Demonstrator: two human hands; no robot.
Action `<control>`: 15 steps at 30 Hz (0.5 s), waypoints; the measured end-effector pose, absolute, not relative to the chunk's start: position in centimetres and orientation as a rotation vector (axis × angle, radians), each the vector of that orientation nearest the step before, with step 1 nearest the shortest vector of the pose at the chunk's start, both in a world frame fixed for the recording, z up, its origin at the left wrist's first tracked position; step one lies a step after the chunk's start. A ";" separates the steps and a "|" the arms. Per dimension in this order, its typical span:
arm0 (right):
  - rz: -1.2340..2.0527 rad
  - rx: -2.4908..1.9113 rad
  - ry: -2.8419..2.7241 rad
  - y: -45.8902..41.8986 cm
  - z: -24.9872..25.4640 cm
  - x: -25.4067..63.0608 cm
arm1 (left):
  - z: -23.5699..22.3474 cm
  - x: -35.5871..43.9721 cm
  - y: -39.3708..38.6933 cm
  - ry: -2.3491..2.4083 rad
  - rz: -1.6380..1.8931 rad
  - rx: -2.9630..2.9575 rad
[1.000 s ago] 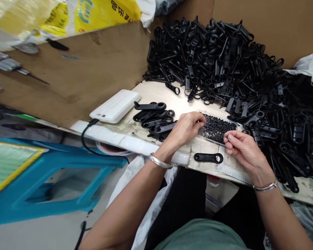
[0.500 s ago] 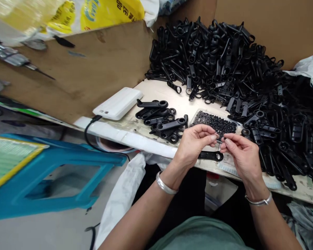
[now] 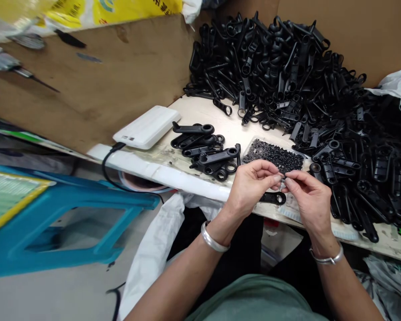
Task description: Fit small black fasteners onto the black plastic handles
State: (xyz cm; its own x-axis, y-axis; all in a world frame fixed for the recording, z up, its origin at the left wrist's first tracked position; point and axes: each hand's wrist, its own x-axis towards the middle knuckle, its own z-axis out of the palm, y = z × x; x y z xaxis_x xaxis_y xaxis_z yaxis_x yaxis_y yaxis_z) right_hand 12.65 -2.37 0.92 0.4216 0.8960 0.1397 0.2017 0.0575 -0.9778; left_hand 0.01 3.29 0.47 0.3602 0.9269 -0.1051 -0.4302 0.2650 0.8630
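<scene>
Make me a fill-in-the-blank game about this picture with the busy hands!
1. The left hand and right hand are beside a clear tray of small pieces, mostly coloured ____.
2. The cable at the white power bank is coloured ____.
3. The plastic stool is coloured ____.
4. The number of bangles worn is ____.

Missing words: black; black; blue; two.

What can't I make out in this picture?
All in the head view:
Piece between left hand and right hand: too small, partly covered by them.
Lone black part: left end behind left hand.
Tool: rear cut off by left edge.
Yellow bag: top cut off by upper edge.
</scene>
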 end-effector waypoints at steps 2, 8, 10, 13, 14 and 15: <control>0.696 -1.448 -1.073 -2.5 0.8 12.7 | 0.4 0.0 3.2 0.698 1.025 0.862; 0.670 -1.457 -1.122 -2.7 0.5 12.9 | 0.4 0.0 3.1 0.700 1.023 0.874; 0.708 -1.461 -1.069 -2.6 0.5 12.9 | 0.4 0.0 3.0 0.694 1.014 0.857; 0.776 -1.460 -0.988 -2.6 0.5 13.0 | 0.4 0.0 3.0 0.680 0.996 0.823; 0.816 -1.447 -0.966 -2.6 0.4 13.1 | 0.5 0.0 3.0 0.678 0.992 0.812; 0.868 -1.424 -0.940 -2.6 0.3 13.2 | 0.5 0.0 3.0 0.679 0.990 0.801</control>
